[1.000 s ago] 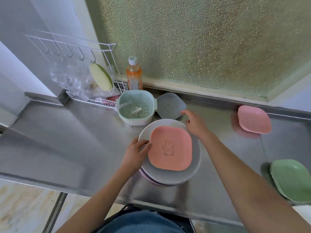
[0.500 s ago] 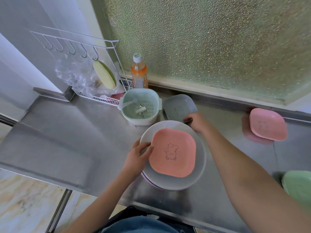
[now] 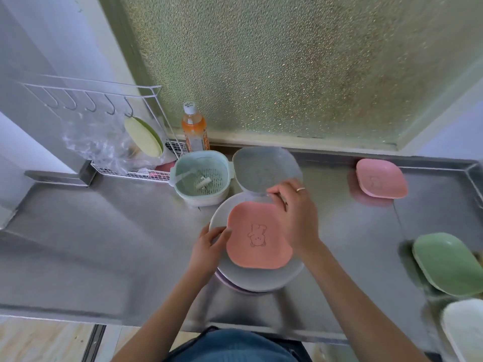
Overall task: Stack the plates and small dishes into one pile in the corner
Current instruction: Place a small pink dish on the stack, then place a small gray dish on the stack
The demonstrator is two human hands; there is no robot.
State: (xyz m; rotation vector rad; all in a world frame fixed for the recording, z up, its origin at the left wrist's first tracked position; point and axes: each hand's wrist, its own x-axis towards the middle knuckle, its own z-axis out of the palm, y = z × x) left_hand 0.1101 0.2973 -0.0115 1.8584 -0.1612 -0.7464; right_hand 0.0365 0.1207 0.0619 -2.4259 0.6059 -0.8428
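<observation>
A salmon square dish with a bear drawing point(image 3: 257, 237) lies on a round grey plate point(image 3: 254, 278), which tops a pile in the middle of the steel counter; a purple plate edge point(image 3: 230, 282) shows beneath. My left hand point(image 3: 207, 250) rests on the pile's left rim, fingers against the salmon dish. My right hand point(image 3: 294, 210) pinches the near edge of a grey square dish point(image 3: 264, 169), which is lifted and tilted just behind the pile. Apart on the counter lie a pink dish point(image 3: 381, 181), a green dish point(image 3: 448, 263) and a white dish point(image 3: 467, 333).
A mint strainer basket point(image 3: 201, 177) stands left of the grey dish. Behind it is an orange drink bottle point(image 3: 194, 130). A white wire rack point(image 3: 125, 142) with hooks, a plastic bag and a pale green plate sits at the back left. Frosted glass backs the counter.
My right hand has closed on the grey square dish's edge and raised it off the counter toward the pile. My left hand has stayed on the pile's rim.
</observation>
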